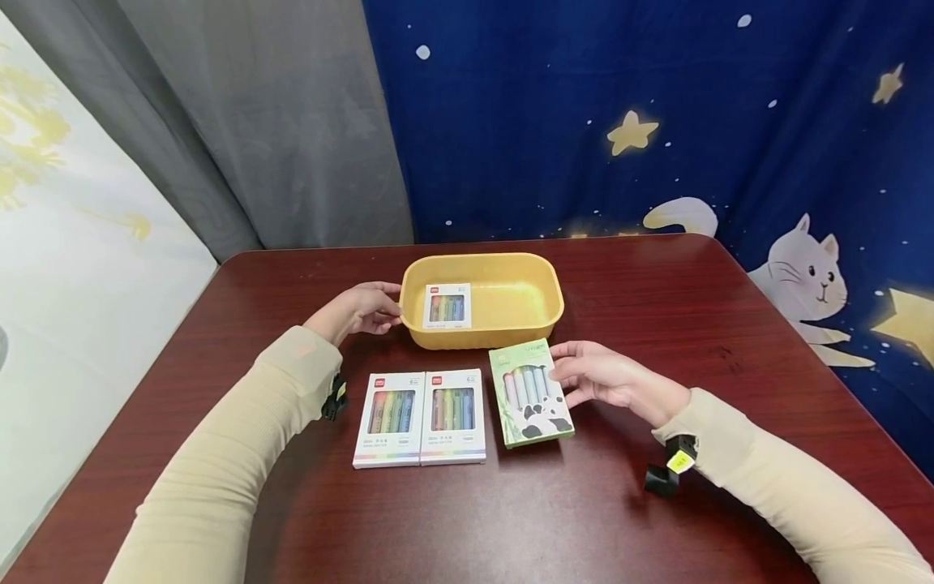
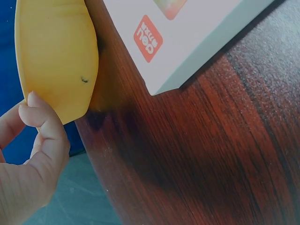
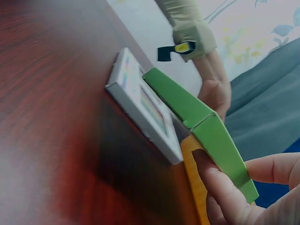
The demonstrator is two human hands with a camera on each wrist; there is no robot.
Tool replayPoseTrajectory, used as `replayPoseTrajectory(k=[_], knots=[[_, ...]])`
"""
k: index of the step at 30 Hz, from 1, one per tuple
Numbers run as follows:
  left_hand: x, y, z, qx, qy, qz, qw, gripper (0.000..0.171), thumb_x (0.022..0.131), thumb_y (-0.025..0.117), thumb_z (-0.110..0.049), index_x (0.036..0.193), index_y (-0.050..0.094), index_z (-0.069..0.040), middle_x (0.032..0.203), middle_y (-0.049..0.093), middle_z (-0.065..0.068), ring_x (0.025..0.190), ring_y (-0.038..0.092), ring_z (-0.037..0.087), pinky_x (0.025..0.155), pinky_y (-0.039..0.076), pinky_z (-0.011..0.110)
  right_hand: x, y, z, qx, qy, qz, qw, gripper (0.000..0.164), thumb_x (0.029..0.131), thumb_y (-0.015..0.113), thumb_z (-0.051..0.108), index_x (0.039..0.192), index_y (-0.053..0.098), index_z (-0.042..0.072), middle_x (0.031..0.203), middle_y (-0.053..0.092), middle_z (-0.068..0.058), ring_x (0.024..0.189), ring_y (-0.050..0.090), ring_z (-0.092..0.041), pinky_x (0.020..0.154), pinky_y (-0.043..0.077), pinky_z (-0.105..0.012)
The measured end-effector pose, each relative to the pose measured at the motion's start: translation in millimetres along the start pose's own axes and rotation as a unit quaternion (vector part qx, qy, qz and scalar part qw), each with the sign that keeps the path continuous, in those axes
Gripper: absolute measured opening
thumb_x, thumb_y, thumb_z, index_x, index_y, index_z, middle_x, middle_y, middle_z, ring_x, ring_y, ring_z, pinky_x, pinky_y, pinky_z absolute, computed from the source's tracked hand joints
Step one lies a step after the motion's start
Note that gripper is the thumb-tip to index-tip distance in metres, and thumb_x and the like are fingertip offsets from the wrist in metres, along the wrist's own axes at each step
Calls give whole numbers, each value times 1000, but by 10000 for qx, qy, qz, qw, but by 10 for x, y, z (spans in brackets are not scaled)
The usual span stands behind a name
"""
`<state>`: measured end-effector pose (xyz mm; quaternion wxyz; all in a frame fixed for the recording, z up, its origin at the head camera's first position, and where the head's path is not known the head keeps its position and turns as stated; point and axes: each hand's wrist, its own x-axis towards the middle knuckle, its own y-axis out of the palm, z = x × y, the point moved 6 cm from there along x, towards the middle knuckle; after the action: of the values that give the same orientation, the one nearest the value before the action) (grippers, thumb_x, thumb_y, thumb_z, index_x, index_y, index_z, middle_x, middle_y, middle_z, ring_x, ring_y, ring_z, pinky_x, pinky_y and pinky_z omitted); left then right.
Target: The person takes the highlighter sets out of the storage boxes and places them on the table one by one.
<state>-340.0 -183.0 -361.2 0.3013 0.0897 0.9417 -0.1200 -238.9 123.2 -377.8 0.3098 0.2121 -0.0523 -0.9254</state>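
My right hand (image 1: 601, 375) holds a green box of highlighters (image 1: 531, 392) with a panda picture by its right side, tilted in front of the basket. In the right wrist view the thumb and fingers pinch the green box (image 3: 218, 136), seen edge-on. At the left end of a yellow plastic basket (image 1: 503, 337), my left hand (image 1: 362, 309) grips the rim, as the left wrist view also shows at the basket's end (image 2: 58, 61). Inside the basket, on its left side, rests a white box of highlighters (image 1: 447, 306).
Two more white highlighter boxes, a left one (image 1: 389, 420) and a right one (image 1: 452, 417), lie side by side in front of the basket. They are on a dark red wooden table (image 1: 584, 503). Grey and blue curtains (image 1: 525, 122) hang behind its far edge.
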Motion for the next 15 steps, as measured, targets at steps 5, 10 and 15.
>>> replayPoseTrajectory(k=[5, 10, 15], knots=[[-3, -1, -1, 0, 8, 16, 10000, 59, 90, 49, 1, 143, 26, -14, 98, 53, 11, 56, 55, 9, 52, 44, 19, 51, 15, -132, -50, 132, -95, 9999, 44, 85, 44, -7, 125, 27, -13, 87, 64, -7, 80, 62, -17, 71, 54, -40], [1, 0, 5, -42, -9, 7, 10000, 59, 90, 49, 0, 142, 27, -14, 99, 53, 11, 56, 55, 9, 52, 44, 19, 70, 40, -201, -94, 184, -181, 9996, 47, 85, 44, -7, 126, 23, -14, 86, 63, -8, 79, 62, -18, 70, 54, -39], [2, -1, 6, -34, -12, -4, 10000, 60, 90, 50, 0, 143, 26, -14, 102, 52, 12, 56, 54, 9, 52, 44, 19, 94, 65, -241, -82, 251, -217, 9994, 47, 84, 44, -8, 125, 22, -14, 86, 62, -8, 79, 62, -18, 70, 54, -37]])
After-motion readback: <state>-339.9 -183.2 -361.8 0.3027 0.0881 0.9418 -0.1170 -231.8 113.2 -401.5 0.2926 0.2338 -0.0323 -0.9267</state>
